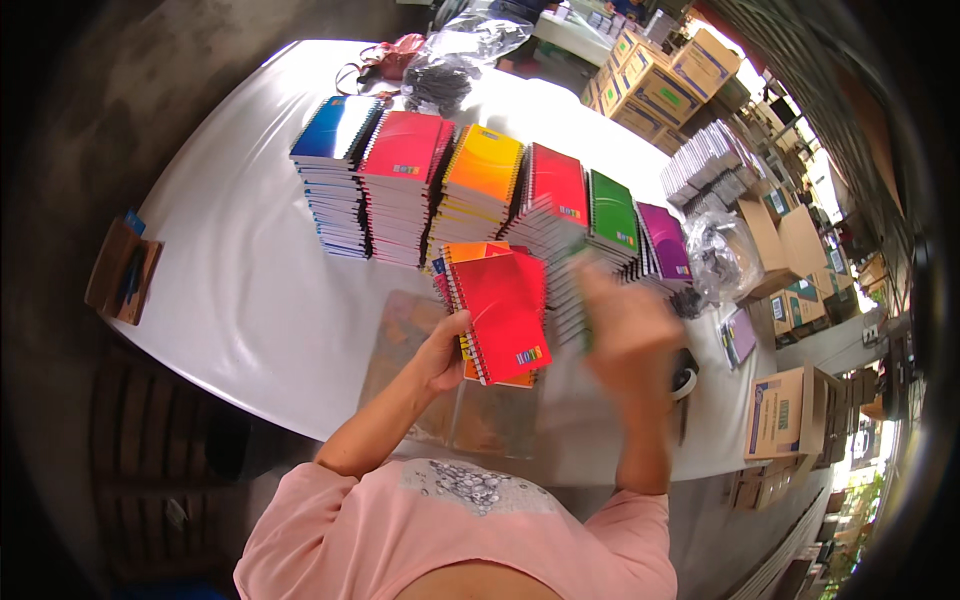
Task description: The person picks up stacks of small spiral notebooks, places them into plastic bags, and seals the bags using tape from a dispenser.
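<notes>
My left hand (445, 352) grips a small fanned bunch of spiral notebooks by its coil side. A red spiral notebook (503, 310) lies on top, with orange and other coloured covers poking out beneath. My right hand (632, 318), smeared by motion, is just right of the bunch; a thin green edge along its left side looks like a green notebook held edge-on. Beyond the hands stand stacks of spiral notebooks: blue (337, 128), pink-red (405, 145), yellow-orange (484, 165), red (557, 182), green (612, 210) and purple (664, 240).
The white-covered table (250, 250) carries a clear sheet (395, 345) before me. A small open box (124, 270) sits at the left edge. A tape roll (684, 383) is at right, near crumpled plastic (722, 252). Cardboard boxes (785, 412) stand beyond the right edge.
</notes>
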The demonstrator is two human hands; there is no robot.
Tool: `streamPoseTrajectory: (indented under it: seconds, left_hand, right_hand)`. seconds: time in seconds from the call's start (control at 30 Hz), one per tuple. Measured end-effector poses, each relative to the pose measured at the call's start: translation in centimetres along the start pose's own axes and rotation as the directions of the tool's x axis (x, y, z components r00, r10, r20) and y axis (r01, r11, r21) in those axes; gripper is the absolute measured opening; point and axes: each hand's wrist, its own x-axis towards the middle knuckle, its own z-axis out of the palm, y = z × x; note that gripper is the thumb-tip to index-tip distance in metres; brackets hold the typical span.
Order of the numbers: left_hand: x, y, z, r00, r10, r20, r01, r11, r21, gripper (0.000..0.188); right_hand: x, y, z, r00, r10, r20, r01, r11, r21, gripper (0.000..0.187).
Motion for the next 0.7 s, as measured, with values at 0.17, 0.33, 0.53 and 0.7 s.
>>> streamPoseTrajectory:
  seconds: [0.17, 0.33, 0.53, 0.7]
  left_hand:
    - [0.2, -0.9, -1.1, 0.977, -0.158, 0.145, 0.171, 0.982, -0.08, 0.063]
    - [-1.3, -1.9, 1.5, 0.98, -0.184, 0.082, 0.193, 0.974, -0.122, 0.067]
    - [-2.3, -1.9, -0.5, 0.991, -0.137, 0.006, 0.137, 0.987, -0.082, 0.07]
    - [-3.4, -1.6, -2.5, 0.988, -0.152, -0.029, 0.15, 0.987, -0.06, 0.074]
  right_hand:
    - [-2.4, -3.6, -0.3, 0.898, -0.053, 0.436, -0.09, 0.949, 0.301, 0.087]
    - [-3.7, 10.7, 1.3, 0.9, 0.34, 0.273, -0.406, 0.883, 0.237, 0.105]
    - [-11.7, 15.0, 7.2, 0.803, 0.595, 0.042, -0.581, 0.764, 0.28, 0.045]
    - [-8.6, 6.0, 5.2, 0.817, 0.571, -0.083, 0.071, 0.043, 0.997, 0.005]
